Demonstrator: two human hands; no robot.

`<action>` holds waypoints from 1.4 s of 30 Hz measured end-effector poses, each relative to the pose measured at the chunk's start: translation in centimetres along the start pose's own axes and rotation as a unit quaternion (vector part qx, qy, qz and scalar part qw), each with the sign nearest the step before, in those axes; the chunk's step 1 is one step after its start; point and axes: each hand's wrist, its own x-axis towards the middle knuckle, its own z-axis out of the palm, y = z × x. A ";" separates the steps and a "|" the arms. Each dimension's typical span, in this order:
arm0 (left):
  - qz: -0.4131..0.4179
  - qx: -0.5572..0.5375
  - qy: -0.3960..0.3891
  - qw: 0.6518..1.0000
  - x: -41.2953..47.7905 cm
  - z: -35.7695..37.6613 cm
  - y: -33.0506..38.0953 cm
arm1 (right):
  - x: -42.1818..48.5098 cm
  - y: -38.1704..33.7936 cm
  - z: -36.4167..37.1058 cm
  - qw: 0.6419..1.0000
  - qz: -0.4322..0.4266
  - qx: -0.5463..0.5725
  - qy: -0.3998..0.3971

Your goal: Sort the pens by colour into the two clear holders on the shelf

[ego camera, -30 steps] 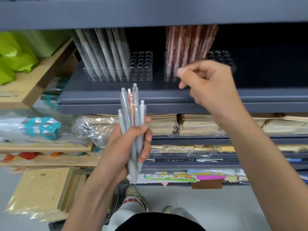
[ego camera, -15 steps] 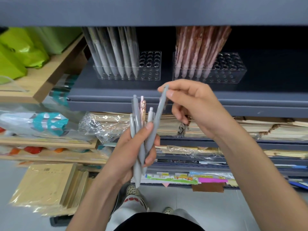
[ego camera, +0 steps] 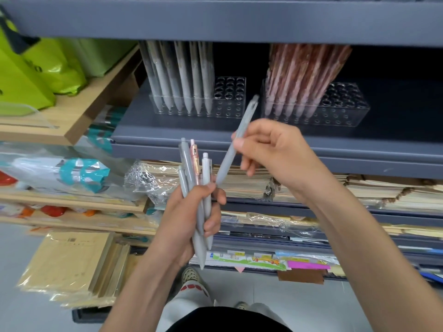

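My left hand (ego camera: 191, 216) grips a bunch of pens (ego camera: 191, 168), mostly grey with one pink pen (ego camera: 194, 156) among them, held upright below the shelf. My right hand (ego camera: 273, 152) pinches a single grey pen (ego camera: 236, 142), slanted with its top pointing up toward the shelf, free of the bunch. On the grey shelf (ego camera: 239, 142) stand two clear holders: the left holder (ego camera: 230, 101) carries several grey pens (ego camera: 182, 75), the right holder (ego camera: 342, 109) carries several pink-brown pens (ego camera: 302, 75). Both holders show vacant holes on their right side.
A shelf board (ego camera: 215, 17) hangs low over the holders. Green bags (ego camera: 36, 68) lie on a wooden shelf at the left. Stacks of paper goods (ego camera: 359, 188) fill the lower shelves. Wrapped notebooks (ego camera: 67, 262) lean near the floor at lower left.
My right hand came down from the pink holder to the bunch, took one grey pen and has drawn it out up and to the right. My left hand barely moved.
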 end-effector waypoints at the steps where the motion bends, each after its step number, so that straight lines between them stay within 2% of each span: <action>1: 0.001 -0.014 0.008 1.000 0.1 -0.2 0.2 | 0.6 -0.3 0.3 0.999 -0.016 0.014 0.029; 3: 0.010 -0.029 0.027 0.999 0.2 -0.5 0.6 | 2.0 -0.7 0.8 0.989 -0.067 0.028 0.126; 6: 0.024 -0.044 0.036 0.998 0.3 -0.9 1.1 | 4.4 -0.5 1.4 0.955 -0.104 -0.052 0.272; 9: 0.021 -0.014 0.026 0.999 0.2 -1.2 1.4 | 6.3 -0.3 2.4 0.928 -0.113 -0.118 0.335; 12: 0.017 0.014 0.042 0.999 0.2 -1.4 1.3 | 8.0 -0.9 3.3 0.917 -0.169 -0.167 0.320; 15: 0.006 0.021 0.085 0.996 0.2 -1.8 1.3 | 9.9 -1.4 3.3 0.927 -0.114 -0.190 0.301; 19: 0.008 0.014 0.100 0.995 0.0 -2.5 1.2 | 11.4 -2.0 2.7 0.881 -0.113 -0.373 0.270; 22: 0.021 0.010 0.091 0.996 -0.2 -2.8 1.4 | 12.5 -2.1 2.0 0.859 -0.118 -0.428 0.254; 26: 0.042 0.015 0.088 0.995 -0.2 -2.8 1.5 | 13.8 -2.3 1.7 0.881 -0.086 -0.418 0.203; 28: 0.044 0.019 0.094 0.994 -0.3 -2.8 1.4 | 14.2 -2.4 1.6 0.880 -0.069 -0.431 0.185; 42: 0.051 0.000 0.114 0.992 -1.1 -2.3 1.4 | 14.3 -2.6 1.4 0.888 -0.065 -0.422 0.170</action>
